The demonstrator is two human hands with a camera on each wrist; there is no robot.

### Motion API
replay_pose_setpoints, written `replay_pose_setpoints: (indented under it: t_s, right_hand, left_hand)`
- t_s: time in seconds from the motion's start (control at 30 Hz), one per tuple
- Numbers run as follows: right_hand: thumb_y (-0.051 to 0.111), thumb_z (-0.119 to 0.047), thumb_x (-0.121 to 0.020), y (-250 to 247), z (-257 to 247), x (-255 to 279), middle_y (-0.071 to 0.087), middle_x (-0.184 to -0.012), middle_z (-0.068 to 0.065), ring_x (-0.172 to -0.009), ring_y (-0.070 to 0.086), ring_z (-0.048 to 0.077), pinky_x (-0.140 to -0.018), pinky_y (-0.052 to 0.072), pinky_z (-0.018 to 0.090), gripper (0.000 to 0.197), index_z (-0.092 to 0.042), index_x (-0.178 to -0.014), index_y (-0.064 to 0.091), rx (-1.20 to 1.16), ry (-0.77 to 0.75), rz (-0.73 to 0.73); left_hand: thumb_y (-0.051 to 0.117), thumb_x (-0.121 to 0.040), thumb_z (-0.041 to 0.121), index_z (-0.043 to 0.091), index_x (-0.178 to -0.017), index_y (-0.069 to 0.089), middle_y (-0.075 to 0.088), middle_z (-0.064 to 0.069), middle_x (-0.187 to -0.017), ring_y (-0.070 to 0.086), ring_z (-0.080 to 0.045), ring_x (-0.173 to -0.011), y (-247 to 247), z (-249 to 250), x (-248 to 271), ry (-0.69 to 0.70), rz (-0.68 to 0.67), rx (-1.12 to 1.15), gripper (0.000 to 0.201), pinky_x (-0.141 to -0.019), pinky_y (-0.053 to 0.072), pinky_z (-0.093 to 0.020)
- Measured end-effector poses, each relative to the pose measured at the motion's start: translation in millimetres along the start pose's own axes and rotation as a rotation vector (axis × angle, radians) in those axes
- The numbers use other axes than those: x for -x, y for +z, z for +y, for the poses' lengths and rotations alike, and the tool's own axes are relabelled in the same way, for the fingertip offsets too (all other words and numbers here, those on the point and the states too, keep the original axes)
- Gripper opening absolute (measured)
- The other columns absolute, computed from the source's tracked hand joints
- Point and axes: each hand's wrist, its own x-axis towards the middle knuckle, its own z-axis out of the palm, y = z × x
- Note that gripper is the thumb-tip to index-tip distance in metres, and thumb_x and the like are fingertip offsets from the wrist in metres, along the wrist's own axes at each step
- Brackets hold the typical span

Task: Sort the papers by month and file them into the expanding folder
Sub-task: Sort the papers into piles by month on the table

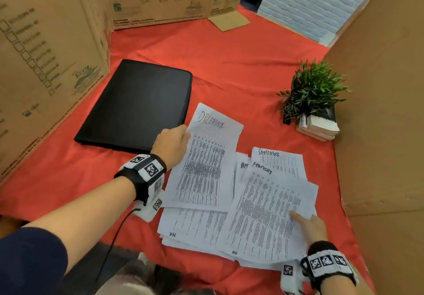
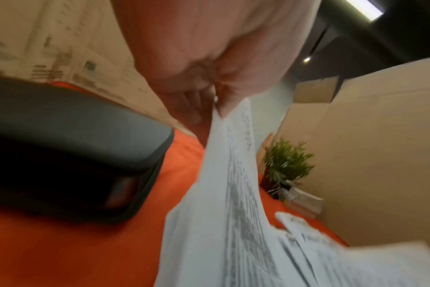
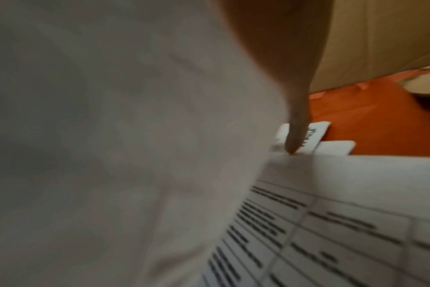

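Note:
A closed black expanding folder (image 1: 135,104) lies on the red cloth at the left; the left wrist view also shows the folder (image 2: 74,136). My left hand (image 1: 172,145) pinches the left edge of a printed sheet headed December (image 1: 206,168), lifted off the pile; up close, my left-hand fingers (image 2: 209,93) nip the December sheet (image 2: 221,213). My right hand (image 1: 312,226) holds the right edge of the February sheet (image 1: 263,214), thumb on top. In the right wrist view a finger (image 3: 297,126) reaches under that raised sheet (image 3: 111,136). Sheets headed September (image 1: 277,157) and April (image 1: 242,166) lie below.
A small green plant (image 1: 314,88) stands on a stack of books (image 1: 319,127) at the right. Cardboard boxes (image 1: 46,54) wall the left and back, and a cardboard panel (image 1: 378,111) stands at the right. More loose sheets (image 1: 195,228) lie under the held ones.

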Motion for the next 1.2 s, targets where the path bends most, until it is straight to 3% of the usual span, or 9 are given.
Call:
replay_pose_setpoints:
  t_s: [0.1, 0.3, 0.5, 0.7, 0.83, 0.93, 1.0, 1.1, 1.2]
  right_hand:
    - [0.072, -0.005, -0.083, -2.6, 10.7, -4.9, 0.066, -0.114, 0.022, -0.102, 0.064, 0.037, -0.094, 0.049, 0.049, 0.033, 0.003, -0.114, 0.063, 0.057, 0.042, 0.082]
    - [0.066, 0.005, -0.085, -0.6, 4.2, 9.2, 0.069, -0.102, 0.016, -0.087, 0.067, 0.032, -0.074, 0.053, 0.039, 0.028, 0.0, -0.112, 0.061, -0.026, 0.101, -0.141]
    - [0.065, 0.004, -0.085, -26.3, -29.9, 13.0, 0.072, -0.103, 0.014, -0.092, 0.069, 0.034, -0.086, 0.053, 0.049, 0.032, -0.005, -0.116, 0.06, -0.129, -0.09, -0.143]
    - [0.068, 0.002, -0.083, -71.8, -17.6, -12.2, 0.07, -0.105, 0.024, -0.09, 0.069, 0.04, -0.087, 0.053, 0.055, 0.025, 0.001, -0.107, 0.062, -0.037, 0.121, -0.119]
    - [0.071, 0.006, -0.081, -63.5, -12.8, -19.3, 0.065, -0.095, 0.021, -0.075, 0.062, 0.03, -0.063, 0.049, 0.036, 0.023, 0.004, -0.1, 0.059, 0.09, 0.133, -0.099]
    - [0.073, 0.003, -0.08, -56.9, -19.0, -23.9, 0.066, -0.081, 0.017, -0.071, 0.063, 0.029, -0.052, 0.049, 0.03, 0.016, 0.008, -0.09, 0.061, 0.098, 0.167, -0.147]
    - [0.073, 0.002, -0.08, -54.6, -21.1, -27.4, 0.07, -0.09, 0.024, -0.079, 0.068, 0.034, -0.063, 0.057, 0.036, 0.022, 0.011, -0.098, 0.064, 0.087, 0.182, -0.185]
    - [0.069, 0.0, -0.084, -62.6, -29.5, -31.1, 0.071, -0.101, 0.024, -0.091, 0.069, 0.038, -0.09, 0.052, 0.053, 0.026, 0.006, -0.109, 0.066, 0.029, 0.151, -0.222]
    - [0.062, -0.001, -0.088, -80.0, -42.2, -32.6, 0.071, -0.105, 0.022, -0.098, 0.068, 0.039, -0.087, 0.052, 0.048, 0.023, 0.001, -0.112, 0.064, -0.093, 0.119, -0.291]
  left_hand:
    - [0.055, -0.091, 0.019, 0.008, -0.081, 0.048, 0.06, -0.011, -0.076, 0.055, -0.038, -0.075, -9.2, 11.0, -15.1, 0.039, 0.03, 0.033, 0.017, -0.066, 0.046, -0.042]
    - [0.068, -0.081, 0.026, 0.014, -0.106, 0.058, 0.066, -0.006, -0.101, 0.064, -0.031, -0.095, 21.4, 11.0, -14.1, -0.151, -0.374, -0.053, 0.03, -0.077, 0.052, -0.036]
    - [0.057, -0.088, 0.015, 0.012, -0.104, 0.061, 0.065, -0.006, -0.097, 0.061, -0.031, -0.089, 21.5, 20.2, -15.1, -0.186, -0.175, -0.033, 0.017, -0.074, 0.049, -0.036]
    - [0.057, -0.087, 0.016, 0.014, -0.099, 0.064, 0.068, -0.006, -0.096, 0.064, -0.031, -0.091, 33.2, 29.1, -11.2, -0.215, -0.257, -0.006, 0.014, -0.076, 0.051, -0.036]
    - [0.062, -0.087, 0.018, 0.014, -0.114, 0.061, 0.067, -0.008, -0.108, 0.063, -0.031, -0.099, 59.0, 29.7, 4.7, -0.256, -0.275, 0.001, 0.027, -0.085, 0.051, -0.038]
    - [0.061, -0.088, 0.016, 0.013, -0.118, 0.06, 0.066, -0.01, -0.111, 0.061, -0.032, -0.103, 75.4, 33.7, 12.0, -0.268, -0.249, 0.003, 0.03, -0.086, 0.049, -0.037]
    - [0.057, -0.09, 0.012, 0.013, -0.119, 0.061, 0.067, -0.011, -0.112, 0.061, -0.032, -0.104, 80.8, 37.4, 14.2, -0.279, -0.217, 0.032, 0.03, -0.088, 0.05, -0.037]
    - [0.054, -0.09, 0.008, 0.013, -0.121, 0.062, 0.067, -0.01, -0.111, 0.063, -0.031, -0.1, 86.3, 37.5, 13.4, -0.314, -0.172, 0.132, 0.032, -0.087, 0.052, -0.038]
    - [0.052, -0.09, 0.011, 0.015, -0.123, 0.06, 0.067, -0.009, -0.113, 0.063, -0.031, -0.099, 93.0, 37.0, 12.1, -0.365, -0.203, 0.183, 0.034, -0.086, 0.054, -0.04]
